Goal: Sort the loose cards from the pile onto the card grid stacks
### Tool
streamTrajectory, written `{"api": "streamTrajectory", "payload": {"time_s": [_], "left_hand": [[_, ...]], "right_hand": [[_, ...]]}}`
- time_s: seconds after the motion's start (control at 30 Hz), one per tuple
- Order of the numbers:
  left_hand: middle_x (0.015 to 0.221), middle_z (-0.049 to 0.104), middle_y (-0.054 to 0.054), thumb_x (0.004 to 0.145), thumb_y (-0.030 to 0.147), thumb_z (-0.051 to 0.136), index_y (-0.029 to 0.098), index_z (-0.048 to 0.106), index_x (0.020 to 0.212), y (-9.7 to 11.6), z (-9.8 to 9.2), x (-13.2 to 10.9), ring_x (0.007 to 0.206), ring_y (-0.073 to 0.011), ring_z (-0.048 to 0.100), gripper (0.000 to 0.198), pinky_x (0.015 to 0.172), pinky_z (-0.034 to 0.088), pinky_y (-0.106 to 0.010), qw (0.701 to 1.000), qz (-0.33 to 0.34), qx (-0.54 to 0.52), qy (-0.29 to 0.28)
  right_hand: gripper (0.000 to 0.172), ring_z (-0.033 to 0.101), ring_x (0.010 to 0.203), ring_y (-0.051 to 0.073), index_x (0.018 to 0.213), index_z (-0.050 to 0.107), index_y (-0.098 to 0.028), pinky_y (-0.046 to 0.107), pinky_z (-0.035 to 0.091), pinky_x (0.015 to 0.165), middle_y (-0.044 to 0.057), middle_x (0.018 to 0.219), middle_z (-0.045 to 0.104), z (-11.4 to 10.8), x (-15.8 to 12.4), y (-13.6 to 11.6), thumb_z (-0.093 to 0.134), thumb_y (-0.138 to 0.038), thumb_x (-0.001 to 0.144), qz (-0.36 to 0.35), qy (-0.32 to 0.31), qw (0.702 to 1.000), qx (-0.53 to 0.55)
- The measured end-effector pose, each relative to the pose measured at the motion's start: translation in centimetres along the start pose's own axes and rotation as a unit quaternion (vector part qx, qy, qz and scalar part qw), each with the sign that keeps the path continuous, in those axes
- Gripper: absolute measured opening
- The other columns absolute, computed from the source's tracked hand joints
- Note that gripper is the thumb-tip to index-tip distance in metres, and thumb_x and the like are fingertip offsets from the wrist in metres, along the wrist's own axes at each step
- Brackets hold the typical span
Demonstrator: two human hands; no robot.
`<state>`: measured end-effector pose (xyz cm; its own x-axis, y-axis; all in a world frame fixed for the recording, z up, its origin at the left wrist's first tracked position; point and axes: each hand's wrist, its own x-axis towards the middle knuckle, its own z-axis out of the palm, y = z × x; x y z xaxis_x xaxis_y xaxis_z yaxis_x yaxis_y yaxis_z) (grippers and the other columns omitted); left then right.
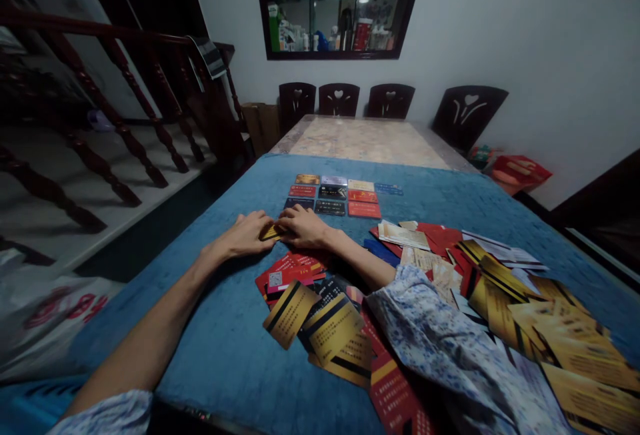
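Observation:
A gold card (271, 233) lies low over the blue cloth, partly covered by my fingers. My left hand (246, 233) is closed on its left side, fingers curled over the edge. From the other side my right hand (303, 227) bends its fingers over the card's right end, just below the rows of laid-out cards. Those rows include a black card (331, 207), a red card (364, 209) and a blue card (389, 189). Beneath my right wrist, a loose pile holds red cards (285, 275) and gold cards (340, 331) with black stripes.
A larger heap of gold cards (560, 335), red pieces and white slips (403, 235) spreads to the right, partly under my right sleeve. Blue cloth (215, 328) covers the near table. Chairs (339, 98) stand at the far end. A white plastic bag (45, 321) sits at left.

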<state>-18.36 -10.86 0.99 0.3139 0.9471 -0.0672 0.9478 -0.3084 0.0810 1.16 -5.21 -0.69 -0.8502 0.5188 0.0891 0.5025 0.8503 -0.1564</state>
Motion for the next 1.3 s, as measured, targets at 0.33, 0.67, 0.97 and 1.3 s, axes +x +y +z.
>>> {"api": "streamTrajectory", "payload": {"time_s": [0.33,0.67,0.97,1.3], "left_hand": [[0.110,0.064,-0.008,0.078,0.042,0.065,0.019,0.067,0.109,-3.1,-1.1,-0.9,0.107,-0.0274,0.057,0.039,0.095,0.044,-0.039,0.997,0.022,-0.067,-0.034],[0.095,0.075,-0.005,0.077,0.045,0.062,0.019,0.077,0.093,-4.4,-1.3,-1.2,0.088,-0.0211,0.066,0.034,0.080,0.050,-0.029,0.980,0.046,-0.190,0.028],[0.086,0.077,-0.005,0.082,0.042,0.055,0.017,0.077,0.086,-4.3,-0.7,-0.9,0.079,-0.0193,0.066,0.034,0.074,0.050,-0.028,0.970,0.031,-0.207,0.123],[0.100,0.079,-0.006,0.080,0.037,0.056,0.017,0.075,0.109,-4.4,0.6,-0.1,0.076,-0.0183,0.065,0.040,0.075,0.051,-0.028,0.964,0.016,-0.207,0.163]], "right_hand": [[0.035,0.048,0.114,0.028,0.123,0.069,-0.022,0.039,0.035,0.088,0.011,0.125,0.068,0.6,0.1,0.8,0.057,-0.044,0.099,-0.047,0.026,0.998,-0.022],[0.033,0.052,0.107,0.025,0.118,0.074,-0.020,0.038,0.034,0.091,0.012,0.107,0.074,1.4,0.5,1.3,0.051,-0.038,0.103,-0.053,0.103,0.993,-0.014],[0.028,0.060,0.100,0.021,0.118,0.073,-0.021,0.032,0.039,0.086,0.010,0.104,0.073,2.0,0.8,1.4,0.052,-0.020,0.100,0.015,0.164,0.986,0.034],[0.039,0.058,0.104,0.023,0.137,0.060,-0.023,0.034,0.039,0.088,0.010,0.111,0.072,1.8,0.5,0.6,0.054,-0.018,0.098,0.052,0.166,0.984,0.035]]}}
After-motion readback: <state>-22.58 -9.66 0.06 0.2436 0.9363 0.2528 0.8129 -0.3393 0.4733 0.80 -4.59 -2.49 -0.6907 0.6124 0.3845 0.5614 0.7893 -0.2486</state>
